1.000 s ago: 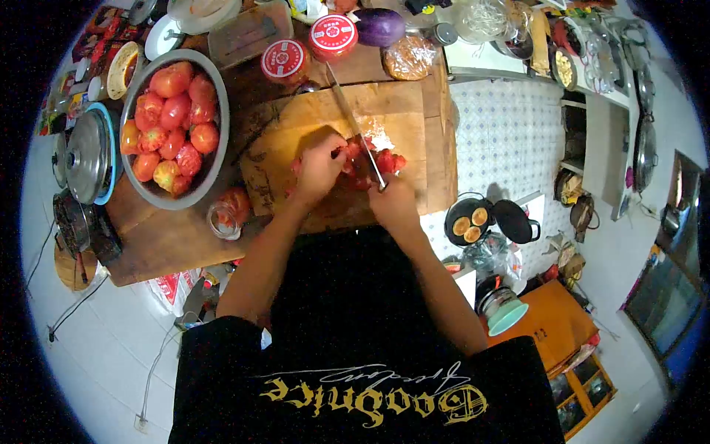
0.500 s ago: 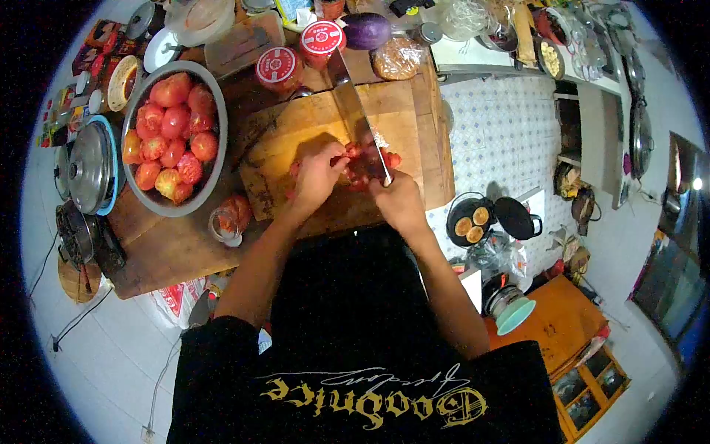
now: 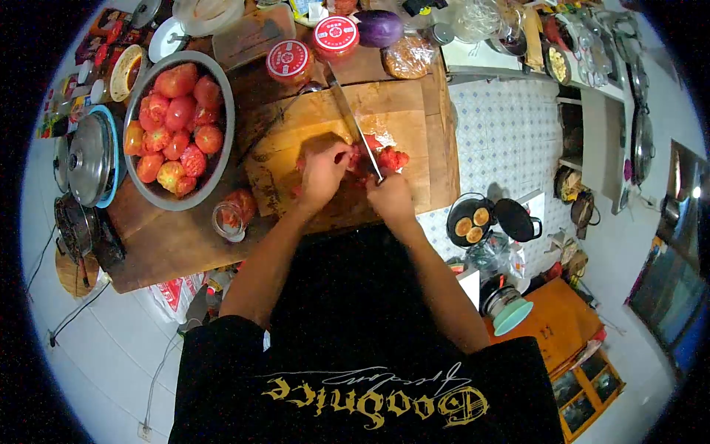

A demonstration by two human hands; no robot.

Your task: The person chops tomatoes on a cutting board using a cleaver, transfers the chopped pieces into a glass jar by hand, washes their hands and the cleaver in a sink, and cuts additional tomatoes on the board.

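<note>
My right hand [image 3: 390,198] is closed round the handle of a long kitchen knife [image 3: 345,107], whose blade points away from me across the wooden cutting board [image 3: 285,118]. Left of the blade, my left hand [image 3: 324,176] has its fingers curled over a red tomato [image 3: 354,156], mostly hidden by the fingers. Chopped tomato pieces [image 3: 393,158] lie on the board to the right of the blade, with wet juice around them. A large grey basin [image 3: 231,133] of peeled-looking tomatoes [image 3: 179,112] stands left of the board.
Beside the board's left edge is a glass jar [image 3: 231,220] with red contents. Two red-lidded jars [image 3: 288,59] and an eggplant [image 3: 379,29] stand behind the board. A lidded pot [image 3: 89,159] is at far left. To the right, a pan [image 3: 470,222] holds round cakes.
The knife has shifted slightly left and its blade has come nearer my left hand. More chopped tomato shows right of the blade. The whole view has moved a little.
</note>
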